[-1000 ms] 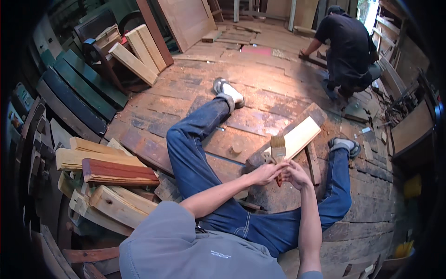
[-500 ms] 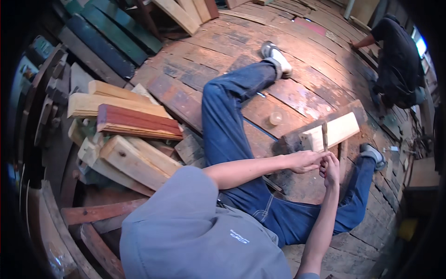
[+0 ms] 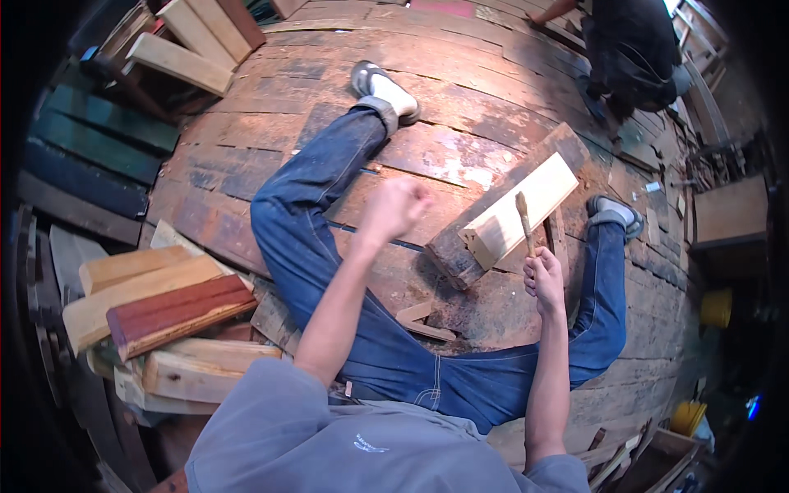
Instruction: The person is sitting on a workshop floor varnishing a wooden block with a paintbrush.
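My right hand (image 3: 544, 278) is closed round the lower handle of a slim wooden brush (image 3: 526, 220). Its broader brown end points away, over the pale face of a planed wood block (image 3: 514, 205). That block lies slanted on a dark, heavy timber (image 3: 563, 141) between my legs. My left hand (image 3: 397, 207) is off to the left of the block, above the floor by my bent knee. Motion blurs it, but its fingers look curled in; whatever they may hold is hidden.
At left lies a pile of offcuts, among them a reddish-brown piece (image 3: 177, 312). Dark green boards (image 3: 103, 135) and pale planks (image 3: 185, 62) lie farther off. Another person in dark clothes (image 3: 633, 53) bends down at far right. A yellow bucket (image 3: 716, 308) stands at right.
My left hand has left my right hand and the brush and swung out to the left. My right hand keeps the brush over the block. The view has shifted rightward.
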`<move>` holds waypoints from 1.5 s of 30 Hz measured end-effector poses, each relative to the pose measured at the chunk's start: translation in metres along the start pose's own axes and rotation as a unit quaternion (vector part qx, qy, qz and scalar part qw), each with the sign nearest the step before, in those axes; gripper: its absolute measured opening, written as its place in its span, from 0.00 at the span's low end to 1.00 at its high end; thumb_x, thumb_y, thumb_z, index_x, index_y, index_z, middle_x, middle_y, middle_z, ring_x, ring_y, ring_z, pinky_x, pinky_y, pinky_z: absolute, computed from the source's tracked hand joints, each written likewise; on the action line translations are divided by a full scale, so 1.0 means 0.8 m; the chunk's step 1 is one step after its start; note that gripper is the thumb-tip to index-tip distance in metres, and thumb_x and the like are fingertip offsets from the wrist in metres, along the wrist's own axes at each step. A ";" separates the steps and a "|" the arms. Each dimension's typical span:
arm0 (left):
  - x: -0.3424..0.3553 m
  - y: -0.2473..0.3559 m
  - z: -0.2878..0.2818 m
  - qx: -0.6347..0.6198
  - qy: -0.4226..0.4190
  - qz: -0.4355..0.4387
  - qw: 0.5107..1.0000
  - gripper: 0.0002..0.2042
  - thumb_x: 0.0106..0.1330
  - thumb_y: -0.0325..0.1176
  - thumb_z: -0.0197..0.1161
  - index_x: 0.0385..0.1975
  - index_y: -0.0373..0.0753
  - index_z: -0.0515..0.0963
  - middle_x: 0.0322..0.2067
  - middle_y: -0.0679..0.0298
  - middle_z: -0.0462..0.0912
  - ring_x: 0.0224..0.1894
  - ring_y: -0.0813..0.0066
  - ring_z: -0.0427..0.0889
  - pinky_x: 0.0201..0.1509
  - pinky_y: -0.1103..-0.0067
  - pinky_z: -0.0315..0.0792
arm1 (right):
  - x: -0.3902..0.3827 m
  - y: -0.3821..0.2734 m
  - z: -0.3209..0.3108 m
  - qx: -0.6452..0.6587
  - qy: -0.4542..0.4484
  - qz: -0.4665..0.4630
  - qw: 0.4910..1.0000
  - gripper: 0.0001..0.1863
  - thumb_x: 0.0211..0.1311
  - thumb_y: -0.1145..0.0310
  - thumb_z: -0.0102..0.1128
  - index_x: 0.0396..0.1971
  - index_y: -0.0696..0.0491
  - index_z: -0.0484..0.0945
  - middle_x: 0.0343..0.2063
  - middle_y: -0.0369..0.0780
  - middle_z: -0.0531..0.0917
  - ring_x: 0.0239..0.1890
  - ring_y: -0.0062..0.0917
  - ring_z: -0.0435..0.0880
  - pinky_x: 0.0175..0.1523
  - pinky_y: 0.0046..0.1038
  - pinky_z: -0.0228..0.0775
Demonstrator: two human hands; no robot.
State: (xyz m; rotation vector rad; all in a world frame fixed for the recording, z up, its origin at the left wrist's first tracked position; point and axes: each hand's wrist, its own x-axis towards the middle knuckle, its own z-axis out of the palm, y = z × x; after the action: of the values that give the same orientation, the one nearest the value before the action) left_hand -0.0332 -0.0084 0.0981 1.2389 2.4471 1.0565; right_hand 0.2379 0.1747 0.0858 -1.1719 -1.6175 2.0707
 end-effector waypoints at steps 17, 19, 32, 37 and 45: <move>0.032 -0.119 0.079 0.117 -0.192 -0.045 0.973 0.51 0.35 0.36 0.81 0.63 0.37 0.57 0.56 0.47 0.72 0.59 0.48 0.70 0.63 0.65 0.66 | 0.020 0.002 0.006 -0.037 -0.027 0.029 0.999 0.02 0.64 0.73 0.52 0.32 0.51 0.69 0.17 0.26 0.67 0.17 0.07 0.61 0.19 0.12 0.51; 0.032 -0.123 0.089 0.095 -0.199 -0.044 0.974 0.48 0.36 0.35 0.81 0.61 0.37 0.59 0.53 0.46 0.74 0.58 0.48 0.72 0.61 0.66 0.68 | 0.019 0.006 0.004 -0.045 -0.031 0.005 0.998 0.02 0.66 0.74 0.50 0.33 0.50 0.69 0.17 0.26 0.66 0.13 0.05 0.59 0.14 0.11 0.45; 0.023 -0.143 0.112 -0.001 -0.087 0.004 0.996 0.32 0.37 0.33 0.78 0.44 0.34 0.70 0.43 0.48 0.82 0.49 0.53 0.80 0.54 0.68 0.74 | 0.021 0.032 -0.020 -0.089 0.011 -0.054 0.995 0.02 0.60 0.72 0.56 0.29 0.53 0.73 0.17 0.28 0.72 0.17 0.10 0.66 0.20 0.17 0.55; 0.008 -0.182 0.117 -0.025 0.001 -0.031 0.999 0.43 0.32 0.42 0.81 0.52 0.37 0.64 0.46 0.49 0.79 0.52 0.52 0.76 0.56 0.66 0.71 | 0.017 0.025 -0.012 -0.080 0.017 -0.094 0.992 0.04 0.61 0.71 0.56 0.28 0.52 0.71 0.17 0.28 0.71 0.15 0.10 0.65 0.18 0.16 0.53; -0.011 -0.178 0.143 0.120 -0.034 -0.170 0.977 0.52 0.30 0.61 0.78 0.58 0.36 0.67 0.55 0.53 0.74 0.61 0.56 0.65 0.66 0.68 0.53 | 0.039 0.058 -0.029 -0.043 0.025 -0.170 0.984 0.05 0.60 0.72 0.57 0.27 0.52 0.71 0.15 0.28 0.70 0.13 0.09 0.64 0.16 0.16 0.51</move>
State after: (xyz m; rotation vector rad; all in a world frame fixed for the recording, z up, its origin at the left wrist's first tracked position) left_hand -0.0627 -0.0129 -0.0823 0.8487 2.6635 0.6321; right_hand 0.2470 0.1946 0.0295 -0.8883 -1.7559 1.7599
